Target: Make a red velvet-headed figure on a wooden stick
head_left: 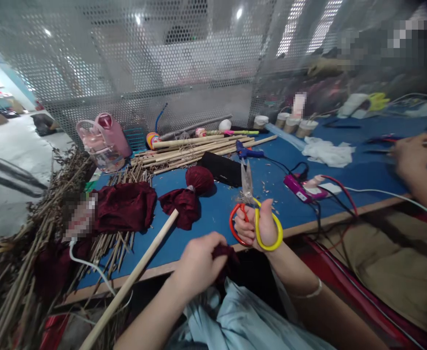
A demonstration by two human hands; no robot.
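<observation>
Scissors (pixel 247 181) with one red and one yellow handle loop are in my right hand (pixel 262 226), their blades pointing away over the table edge. My left hand (pixel 201 262) pinches a piece of dark red cloth (pixel 228 255) low in front of my body; much of that cloth is in shadow. Ahead lies a dark red cloth bundle (pixel 198 181), round at one end, tied at a narrow neck and flaring into loose folds. A pale wooden stick (pixel 140 266) slants from the lower left up to those folds. Farther left is a folded dark red cloth (pixel 126 206).
Several wooden sticks (pixel 195 148) and a black cloth (pixel 220 167) lie behind the bundle, near a blue glue gun (pixel 248 150). Dry twigs (pixel 20 243) heap at left beside pink bottles (pixel 106 141). A purple power strip (pixel 304 188) trails cords; a co-worker's hand (pixel 415 158) is at right.
</observation>
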